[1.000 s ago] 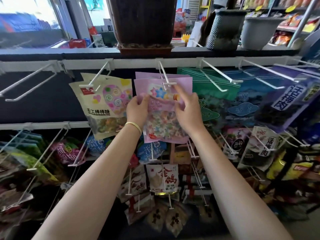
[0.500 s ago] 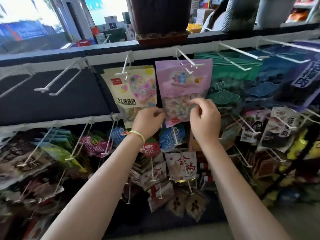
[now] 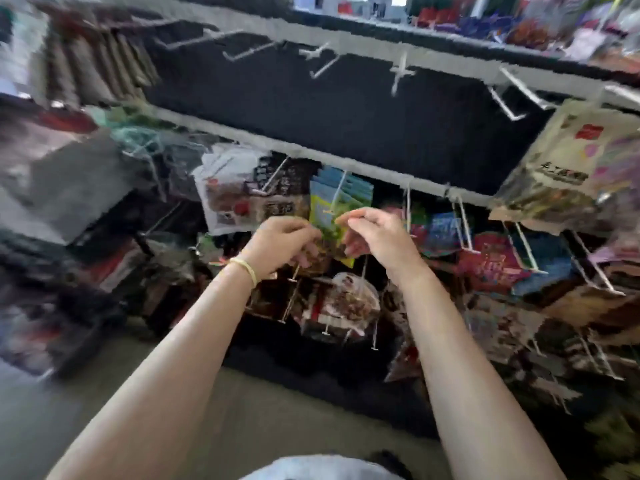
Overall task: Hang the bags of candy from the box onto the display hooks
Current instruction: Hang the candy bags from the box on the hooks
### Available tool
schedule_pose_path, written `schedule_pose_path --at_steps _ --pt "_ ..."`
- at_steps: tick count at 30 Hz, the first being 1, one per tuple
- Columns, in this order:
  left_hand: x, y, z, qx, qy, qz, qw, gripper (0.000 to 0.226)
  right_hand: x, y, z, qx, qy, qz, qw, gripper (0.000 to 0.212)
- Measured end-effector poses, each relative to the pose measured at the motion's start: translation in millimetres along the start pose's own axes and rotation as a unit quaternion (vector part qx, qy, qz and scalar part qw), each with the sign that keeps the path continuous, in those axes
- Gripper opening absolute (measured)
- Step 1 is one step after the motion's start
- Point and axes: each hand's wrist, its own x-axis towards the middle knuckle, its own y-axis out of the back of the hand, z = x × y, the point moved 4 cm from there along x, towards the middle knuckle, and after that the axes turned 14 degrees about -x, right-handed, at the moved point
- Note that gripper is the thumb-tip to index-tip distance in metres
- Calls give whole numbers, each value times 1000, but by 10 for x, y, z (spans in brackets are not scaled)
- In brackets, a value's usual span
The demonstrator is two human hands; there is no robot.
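The view is motion-blurred. My left hand (image 3: pixel 282 240), with a yellow band at the wrist, and my right hand (image 3: pixel 377 235) hover side by side in front of the lower rows of the display, fingers loosely curled, holding nothing. A cream lollipop candy bag (image 3: pixel 568 168) hangs from an upper-rail hook at the far right, well away from both hands. Several white display hooks (image 3: pixel 398 72) on the upper rail stand bare against the black back panel. The pink candy bag and the box are out of view.
Behind my hands hang a blue-green packet (image 3: pixel 332 202) and a white snack packet (image 3: pixel 239 199) on the second rail. More packets crowd the lower hooks (image 3: pixel 485 261). Dark blurred goods (image 3: pixel 52 174) fill the left. Grey floor (image 3: pixel 242 410) lies below.
Both hands let go of the pink candy bag and dropped away from it. The view swung left and down, so the pink bag left the frame and the lollipop bag slid to the right edge.
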Motion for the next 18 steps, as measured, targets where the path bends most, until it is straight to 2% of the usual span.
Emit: schedule_pose_path --at_steps 3,8,14,18 --pt "-163 905 -94 -2 20 48 999 18 336 -811 -361 -11 0 -49 999 28" --pt "-161 2292 -154 -16 -10 147 989 17 943 -1926 -947 7 54 -75 996 24" --pt "259 3688 -218 21 -6 224 974 18 1934 -3124 -1486 37 105 -132 985 19" --pt "526 4509 -154 73 1 268 961 18 2507 -3843 -1886 43 97 -200 974 17"
